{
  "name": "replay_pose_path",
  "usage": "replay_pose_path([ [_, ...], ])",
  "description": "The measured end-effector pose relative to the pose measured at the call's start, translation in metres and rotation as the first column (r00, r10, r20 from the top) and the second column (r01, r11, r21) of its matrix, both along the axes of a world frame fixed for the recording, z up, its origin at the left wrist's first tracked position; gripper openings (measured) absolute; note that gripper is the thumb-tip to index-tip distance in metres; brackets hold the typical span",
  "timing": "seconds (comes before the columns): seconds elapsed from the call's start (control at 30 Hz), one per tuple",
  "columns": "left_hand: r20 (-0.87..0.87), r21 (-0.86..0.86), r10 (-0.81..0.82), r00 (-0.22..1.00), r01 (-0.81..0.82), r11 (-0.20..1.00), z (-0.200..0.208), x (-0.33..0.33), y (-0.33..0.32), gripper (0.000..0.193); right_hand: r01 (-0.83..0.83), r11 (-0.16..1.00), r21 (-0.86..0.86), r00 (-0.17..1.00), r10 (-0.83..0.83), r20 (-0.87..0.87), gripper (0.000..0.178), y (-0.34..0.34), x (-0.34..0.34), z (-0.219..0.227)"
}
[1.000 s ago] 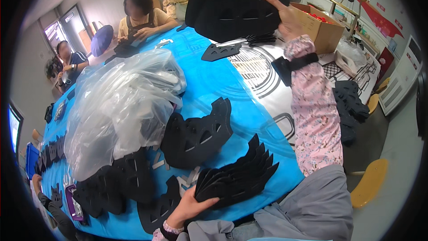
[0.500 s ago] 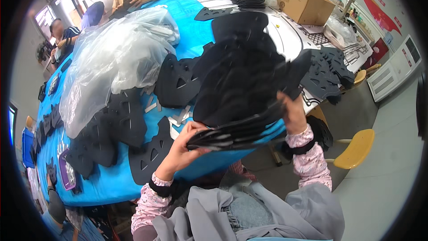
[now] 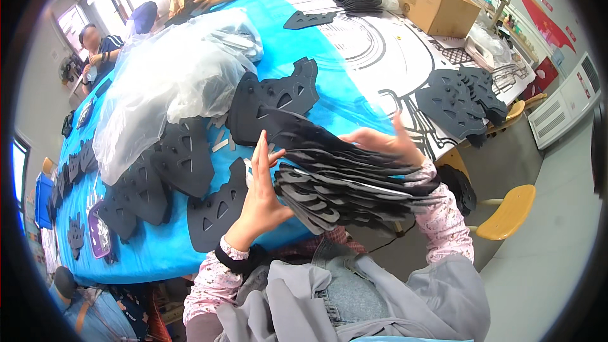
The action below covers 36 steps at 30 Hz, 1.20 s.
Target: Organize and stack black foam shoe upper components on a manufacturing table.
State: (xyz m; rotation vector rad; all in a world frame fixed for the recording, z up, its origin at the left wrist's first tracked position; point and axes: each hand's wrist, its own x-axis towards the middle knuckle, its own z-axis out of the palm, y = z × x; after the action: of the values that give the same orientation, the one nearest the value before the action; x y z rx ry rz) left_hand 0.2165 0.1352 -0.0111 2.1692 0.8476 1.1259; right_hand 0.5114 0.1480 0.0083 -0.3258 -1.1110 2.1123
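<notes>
A thick stack of black cut-out sheets (image 3: 342, 183) stands on edge at the near rim of the table, its layers uneven and slightly blurred. My left hand (image 3: 256, 199) lies along the stack's left end, palm toward it and fingers stretched upward. At the upper right of the stack is my right hand (image 3: 389, 142), fingers spread and the palm facing the sheets; part of its wrist is behind the layers. Just beyond, a black piece with triangular holes (image 3: 272, 98) lies on the blue table cover (image 3: 278, 31).
More black pieces (image 3: 180, 158) lie to the left, near a clear plastic bag (image 3: 183, 63) and a purple basket (image 3: 98, 234). Another pile (image 3: 453, 101) sits at right, a cardboard box (image 3: 434, 3) behind it. A yellow chair (image 3: 506, 212) stands at right. Other people sit across the table.
The black sheets, earlier spread tall over the table and gripped at their near edge, have come down into a compact stack. Both hands have loosened, their fingers now stretched out.
</notes>
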Motion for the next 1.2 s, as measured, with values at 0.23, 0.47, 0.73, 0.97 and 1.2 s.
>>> replay_pose_path([
  [0.23, -0.246, 0.397, 0.42, 0.874, -0.305, 0.866, 0.033, -0.004, -0.008, 0.125, -0.247, 0.955, 0.161, 0.946, 0.202, 0.253, 0.052, 0.024, -0.027, 0.045],
  [0.47, -0.266, 0.109, 0.088, 0.96, -0.061, 0.992, 0.037, -0.02, 0.003, 0.113, -0.51, 0.744, 0.431, 0.789, 0.205, 0.58, 0.045, 0.091, -0.031, 0.026],
  [0.73, -0.209, -0.169, -0.169, 0.963, 0.135, 0.976, 0.036, 0.001, 0.027, 0.071, 0.215, 0.646, 0.732, 0.293, -0.758, 0.583, 0.034, 0.273, 0.041, 0.009],
  [0.97, -0.182, -0.249, -0.14, 0.973, 0.092, 0.964, 0.036, -0.004, 0.028, 0.064, -0.454, 0.376, 0.808, -0.103, -0.923, 0.372, 0.042, 0.37, 0.008, -0.049],
  [1.2, -0.192, -0.33, -0.077, 0.978, 0.009, 0.944, 0.03, -0.005, 0.027, 0.057, -0.528, 0.381, 0.759, -0.266, -0.923, 0.278, 0.038, 0.426, -0.016, -0.054],
])
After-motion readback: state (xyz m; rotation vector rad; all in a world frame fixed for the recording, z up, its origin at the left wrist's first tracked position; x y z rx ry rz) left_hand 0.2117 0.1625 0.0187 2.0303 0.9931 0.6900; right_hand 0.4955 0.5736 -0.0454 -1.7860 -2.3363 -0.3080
